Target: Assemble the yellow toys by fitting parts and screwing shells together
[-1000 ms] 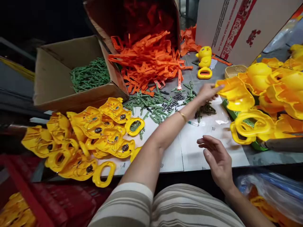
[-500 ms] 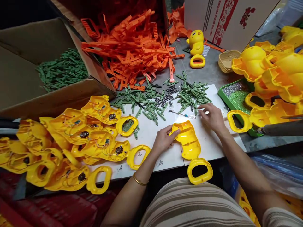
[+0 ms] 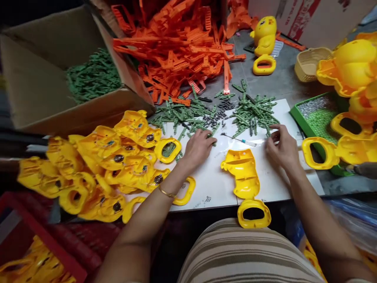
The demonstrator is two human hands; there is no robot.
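A yellow duck-shaped shell half (image 3: pixel 246 173) lies hollow side up on the white board, its ring handle (image 3: pixel 254 214) overhanging the front edge. My left hand (image 3: pixel 198 148) is left of the shell, its curled fingers closed on a small green plastic strip (image 3: pixel 214 144) mostly hidden under the fingertips. To the right of the shell, my right hand (image 3: pixel 283 148) has its fingers bent around the end of another green plastic strip (image 3: pixel 268 131). A thin screwdriver-like tool with a clear and blue handle (image 3: pixel 249 142) lies between the hands.
Green strips (image 3: pixel 257 112) and small black pieces (image 3: pixel 218 112) are piled behind the hands. Orange parts (image 3: pixel 176 51) heap behind them. Wired yellow shells (image 3: pixel 118 157) crowd the left. A green tray (image 3: pixel 306 122) of screws and a beige basket (image 3: pixel 312 63) stand right.
My left hand has let go of the yellow shell and moved up to the green strips. My right hand has shifted and bent its fingers at a strip. The view has turned slightly left.
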